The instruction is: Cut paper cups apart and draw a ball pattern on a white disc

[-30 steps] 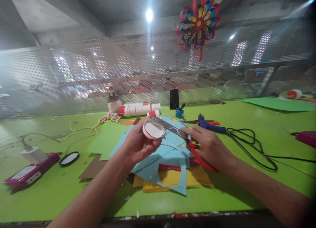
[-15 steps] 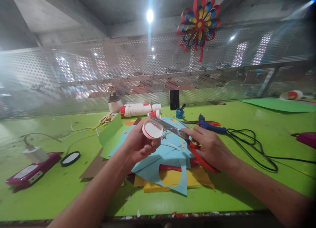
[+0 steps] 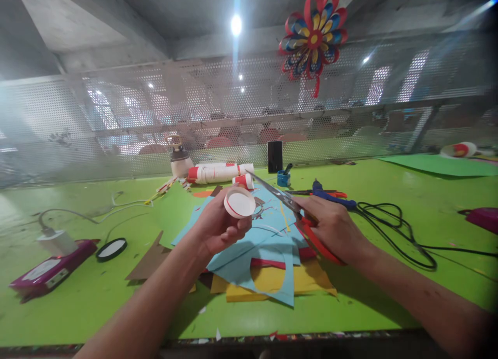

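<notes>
Scissors [image 3: 290,206] lifted clear of the cup [image 3: 239,202].

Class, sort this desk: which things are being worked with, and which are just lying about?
In use: left hand holding paper cup; right hand holding scissors.

Lying about: glue gun, black cable, coloured paper pile, stacked cups, round lid.

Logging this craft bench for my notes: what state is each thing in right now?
left hand: gripping the paper cup
paper cup: held up, tipped on its side
right hand: gripping the scissors
scissors: blades shut, clear of the cup
glue gun: lying down, corded
paper stack: cut, messy
paper flower: hanging
</notes>
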`<state>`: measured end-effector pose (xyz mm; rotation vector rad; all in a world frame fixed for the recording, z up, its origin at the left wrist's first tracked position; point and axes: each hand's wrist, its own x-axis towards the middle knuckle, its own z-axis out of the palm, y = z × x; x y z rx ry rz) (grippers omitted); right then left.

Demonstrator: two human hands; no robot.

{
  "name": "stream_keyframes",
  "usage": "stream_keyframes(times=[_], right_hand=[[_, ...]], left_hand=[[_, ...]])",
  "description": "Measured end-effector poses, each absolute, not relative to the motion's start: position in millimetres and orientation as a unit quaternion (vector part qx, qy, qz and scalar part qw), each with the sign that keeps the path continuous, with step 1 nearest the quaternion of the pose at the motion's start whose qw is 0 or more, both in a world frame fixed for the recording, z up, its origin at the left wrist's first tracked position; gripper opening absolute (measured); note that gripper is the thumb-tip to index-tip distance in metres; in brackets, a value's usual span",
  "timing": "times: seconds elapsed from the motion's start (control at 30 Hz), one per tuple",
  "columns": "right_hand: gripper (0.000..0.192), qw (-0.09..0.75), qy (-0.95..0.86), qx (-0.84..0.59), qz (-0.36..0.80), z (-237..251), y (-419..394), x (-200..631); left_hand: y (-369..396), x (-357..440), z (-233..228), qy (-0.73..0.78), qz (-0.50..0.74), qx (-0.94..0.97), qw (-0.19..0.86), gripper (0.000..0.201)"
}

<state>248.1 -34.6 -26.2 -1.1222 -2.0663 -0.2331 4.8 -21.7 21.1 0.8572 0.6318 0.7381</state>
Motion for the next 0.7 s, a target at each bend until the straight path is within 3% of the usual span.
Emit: stream_keyframes(times=[0.13,0.33,0.5,0.7], right_hand=[[0.027,0.379,-0.769,-0.511,-0.061,-26.5,-22.6,254.0],[0.024,0.301,-0.751,-0.587,-0.038,-28.2,-11.7,258.0],[0.029,0.281,-0.761,-0.584,-0.008,-31.1,-9.7,257.9],[0.033,0.317,-0.749,-0.581,0.023,-33.0,-4.6,259.0]], left_hand=[[-21.0,7.2,18.9,0.291,0.381,0.394,0.784,0.039],[-20.9,11.5,15.7,0.267,0.482,0.373,0.747,0.017],[-18.4,10.8,14.6,0.28,0.471,0.376,0.747,0.024],[-17.1,12.0,7.8,0.275,0.527,0.371,0.714,0.024]])
